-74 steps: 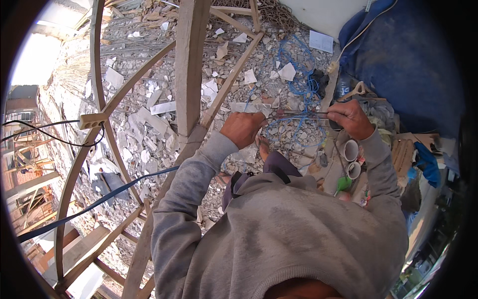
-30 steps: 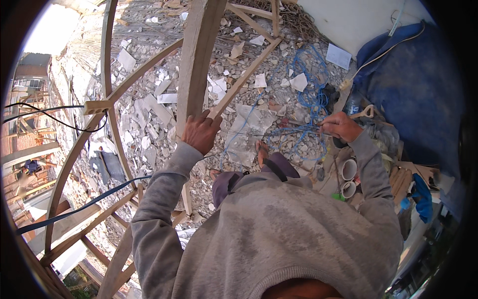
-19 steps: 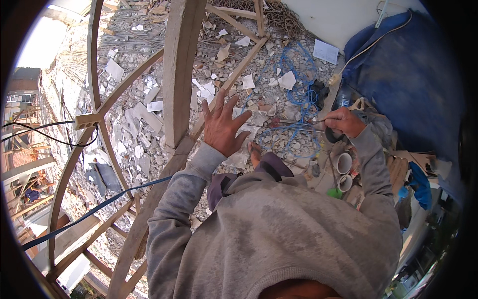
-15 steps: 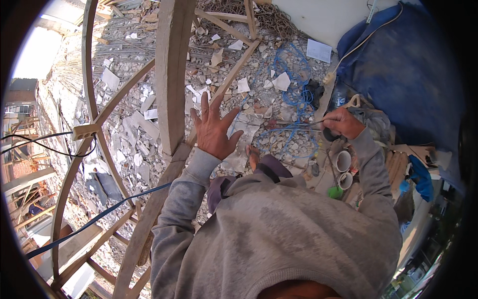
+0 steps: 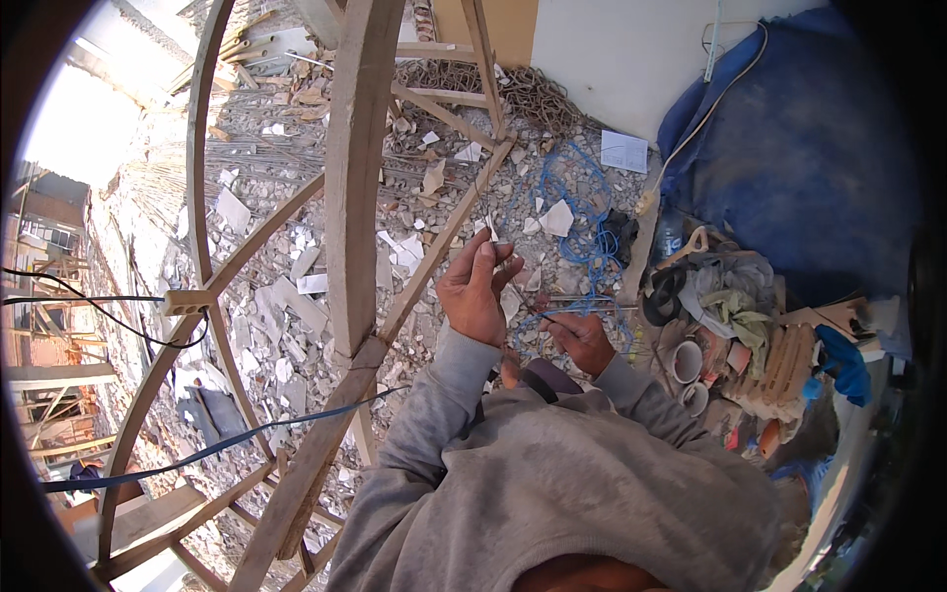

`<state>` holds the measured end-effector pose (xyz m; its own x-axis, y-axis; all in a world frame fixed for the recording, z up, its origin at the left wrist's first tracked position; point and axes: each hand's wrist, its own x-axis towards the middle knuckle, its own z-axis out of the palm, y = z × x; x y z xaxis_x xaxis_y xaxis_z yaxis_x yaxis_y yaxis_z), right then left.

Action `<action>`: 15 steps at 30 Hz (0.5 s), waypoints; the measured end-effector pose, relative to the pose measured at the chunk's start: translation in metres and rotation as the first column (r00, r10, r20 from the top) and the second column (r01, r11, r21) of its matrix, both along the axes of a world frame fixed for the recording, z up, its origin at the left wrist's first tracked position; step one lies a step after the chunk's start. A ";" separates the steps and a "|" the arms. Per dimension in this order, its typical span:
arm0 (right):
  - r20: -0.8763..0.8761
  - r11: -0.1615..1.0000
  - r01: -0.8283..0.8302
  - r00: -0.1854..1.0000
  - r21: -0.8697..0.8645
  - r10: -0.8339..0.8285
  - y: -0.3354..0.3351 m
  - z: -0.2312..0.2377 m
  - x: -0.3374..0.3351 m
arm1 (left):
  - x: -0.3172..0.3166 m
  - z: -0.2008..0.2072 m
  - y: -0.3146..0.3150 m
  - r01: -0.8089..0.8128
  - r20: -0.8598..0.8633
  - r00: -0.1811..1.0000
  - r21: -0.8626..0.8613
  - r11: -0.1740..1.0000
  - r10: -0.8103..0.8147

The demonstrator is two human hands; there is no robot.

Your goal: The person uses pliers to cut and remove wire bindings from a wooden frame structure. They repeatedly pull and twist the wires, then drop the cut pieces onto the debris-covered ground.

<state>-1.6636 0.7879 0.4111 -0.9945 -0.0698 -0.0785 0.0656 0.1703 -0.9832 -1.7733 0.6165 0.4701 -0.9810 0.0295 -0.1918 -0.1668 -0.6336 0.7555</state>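
Note:
My left hand (image 5: 475, 296) is raised near the middle, thumb and fingertips pinched together. Something thin and small seems to be between the fingertips, but I cannot make it out. Lower and to the right, my right hand (image 5: 584, 342) is closed around a thin dark rod (image 5: 554, 320), whose tip points left toward the left hand. The hands are apart. Just left of them, a slanting wooden brace (image 5: 449, 227) meets a thick wooden post (image 5: 352, 187).
Broken rubble (image 5: 266, 252) covers the ground, with a tangled blue cord (image 5: 592, 237) ahead. At the right are a pile of rags (image 5: 725, 281), a white cup (image 5: 683, 362) and a blue tarp (image 5: 789, 138). A black cable (image 5: 89, 299) runs into a socket block (image 5: 187, 302) at left.
My left hand has gone from spread fingers to a pinch and moved right. The right hand has come left and down from the rag pile with the thin rod. The view has shifted slightly.

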 end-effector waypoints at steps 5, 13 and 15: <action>0.184 0.955 -0.023 0.980 -0.296 0.080 -0.025 0.000 0.008 | 0.002 0.012 -0.010 0.018 0.001 1.000 0.174 0.985 -0.018; -0.490 0.954 0.152 0.872 0.257 -0.008 -0.012 0.074 -0.071 | 0.011 0.022 -0.038 0.104 0.028 0.994 0.123 0.987 -0.108; -0.636 0.952 0.185 0.772 0.244 0.013 -0.017 0.099 -0.097 | 0.017 0.024 -0.040 0.112 0.044 0.992 0.099 0.989 -0.117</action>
<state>-1.7609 0.7711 0.5096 -0.8280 -0.0554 0.5579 -0.5161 0.4642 -0.7198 -1.7567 0.5763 0.4942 -0.9595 0.1616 -0.2307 -0.2779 -0.6773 0.6812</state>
